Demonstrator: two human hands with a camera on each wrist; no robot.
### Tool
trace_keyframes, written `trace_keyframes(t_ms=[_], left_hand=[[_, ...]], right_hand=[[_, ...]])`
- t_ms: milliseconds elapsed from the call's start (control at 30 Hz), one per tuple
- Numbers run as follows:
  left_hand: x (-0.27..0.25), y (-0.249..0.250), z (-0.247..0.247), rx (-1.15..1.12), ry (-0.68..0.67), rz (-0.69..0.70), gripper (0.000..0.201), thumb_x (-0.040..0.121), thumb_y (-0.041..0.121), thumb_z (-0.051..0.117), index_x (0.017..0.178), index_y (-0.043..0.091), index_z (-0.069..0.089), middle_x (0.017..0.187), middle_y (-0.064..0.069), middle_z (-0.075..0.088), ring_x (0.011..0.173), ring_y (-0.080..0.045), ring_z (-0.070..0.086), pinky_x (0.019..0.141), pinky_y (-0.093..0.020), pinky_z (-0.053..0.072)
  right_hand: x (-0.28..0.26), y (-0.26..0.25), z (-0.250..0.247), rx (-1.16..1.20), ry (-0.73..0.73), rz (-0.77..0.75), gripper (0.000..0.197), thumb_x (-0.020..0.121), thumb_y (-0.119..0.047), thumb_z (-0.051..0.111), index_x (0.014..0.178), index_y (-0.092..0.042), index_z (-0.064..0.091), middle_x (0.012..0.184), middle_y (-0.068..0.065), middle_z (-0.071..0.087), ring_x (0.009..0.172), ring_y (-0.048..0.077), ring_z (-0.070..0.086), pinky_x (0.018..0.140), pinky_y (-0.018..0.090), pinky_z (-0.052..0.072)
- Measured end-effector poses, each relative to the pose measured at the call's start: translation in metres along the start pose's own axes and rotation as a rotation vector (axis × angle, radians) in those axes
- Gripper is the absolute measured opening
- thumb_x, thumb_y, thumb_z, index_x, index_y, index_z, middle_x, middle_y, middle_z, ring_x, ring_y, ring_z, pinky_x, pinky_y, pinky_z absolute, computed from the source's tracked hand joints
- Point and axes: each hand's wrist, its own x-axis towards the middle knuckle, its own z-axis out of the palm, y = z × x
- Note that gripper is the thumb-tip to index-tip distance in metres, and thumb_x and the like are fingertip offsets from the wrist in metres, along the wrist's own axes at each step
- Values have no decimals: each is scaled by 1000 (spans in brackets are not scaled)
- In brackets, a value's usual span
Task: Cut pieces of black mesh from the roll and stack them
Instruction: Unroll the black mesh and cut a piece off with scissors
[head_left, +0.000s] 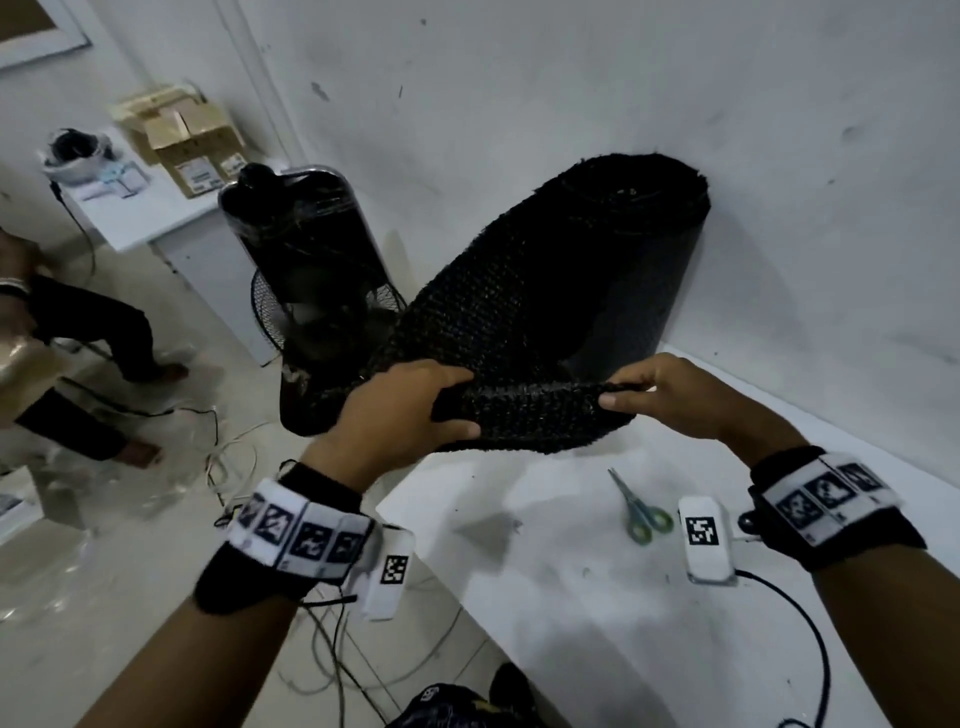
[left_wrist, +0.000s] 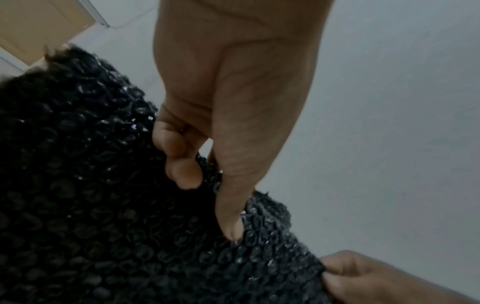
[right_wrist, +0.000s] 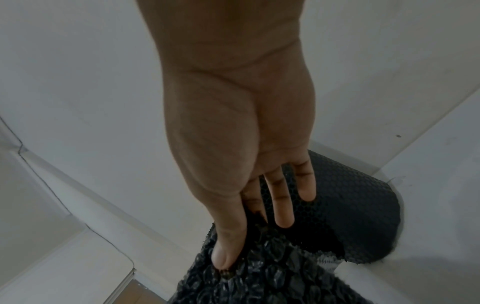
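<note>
Holding the free end of the black mesh taut between them, the left hand and the right hand each pinch one side of its folded leading edge, thumbs on the near face and fingers curled over the far one. That edge runs left to right across the view, above the near part of the white desk. From it the sheet climbs away and to the right to the roll, which stands on the desk leaning against the wall, its long axis tilted up and right and its open end pointing up toward the wall. The scissors lie flat on the desk just below and between the two hands, somewhat nearer the right one, blades pointing up and left toward the mesh, green handles toward the person. My judgement is that the cut would run crosswise to the pull, and the right hand has the shorter reach to the scissors while the left keeps its hold.
</note>
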Motion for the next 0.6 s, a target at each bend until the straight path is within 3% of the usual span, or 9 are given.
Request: trace_keyframes(t_ms=[100, 167, 200, 267, 333, 400, 500, 600], left_hand=[[10, -4, 15, -21, 13, -21, 35, 93, 44, 65, 126, 33, 61, 119, 6, 63, 111, -22, 60, 85, -40, 52], [13, -4, 19, -37, 27, 6, 24, 95, 40, 63, 116, 29, 64, 111, 5, 64, 105, -23, 61, 78, -36, 49], [14, -3, 20, -38, 38, 28, 23, 95, 39, 63, 115, 28, 64, 110, 4, 64, 103, -23, 61, 77, -37, 49], [16, 1, 22, -32, 65, 50, 24, 95, 39, 64, 115, 27, 65, 108, 4, 64, 100, -23, 62, 79, -39, 51], [19, 3, 21, -15, 78, 60, 24, 94, 40, 64, 115, 27, 66, 107, 4, 63, 99, -23, 62, 78, -39, 50], [20, 1, 17, -7, 84, 54, 24, 94, 39, 65, 114, 27, 66, 104, 5, 62, 98, -22, 62, 76, -37, 47], [17, -9, 11, -28, 93, 24, 25, 92, 40, 66, 114, 27, 67, 103, 7, 60, 97, -21, 61, 80, -39, 48], [15, -26, 7, -26, 81, -39, 29, 92, 42, 66, 118, 27, 65, 110, 5, 62, 103, -22, 60, 86, -44, 50]], right_hand=[[-3, 5, -5, -88, -31, 32, 17, 88, -43, 69, 88, -27, 74, 88, 2, 72, 92, 25, 66, 86, 46, 50], [-2, 4, -4, -328, 22, 62, 40, 78, -66, 62, 107, -39, 68, 118, -2, 66, 115, 27, 56, 99, 46, 45], [0, 0, 0, -417, 69, 56, 57, 75, -72, 59, 122, -40, 63, 132, -3, 58, 126, 28, 47, 106, 46, 39], [8, -17, 16, -451, 134, -52, 74, 74, -75, 59, 137, -37, 52, 144, -5, 48, 134, 29, 36, 111, 47, 31], [20, -35, 35, -473, 94, -128, 74, 76, -72, 62, 140, -39, 46, 143, -9, 48, 134, 25, 34, 110, 46, 30], [31, -43, 48, -494, 79, -108, 63, 82, -62, 66, 138, -40, 45, 129, -12, 53, 126, 22, 37, 102, 40, 29], [38, -51, 47, -523, 101, -100, 39, 90, -54, 61, 125, -37, 56, 103, -13, 47, 112, 21, 41, 92, 38, 29], [42, -54, 41, -497, 22, -106, 31, 87, -54, 65, 106, -30, 64, 103, -7, 47, 105, 18, 40, 91, 38, 35]])
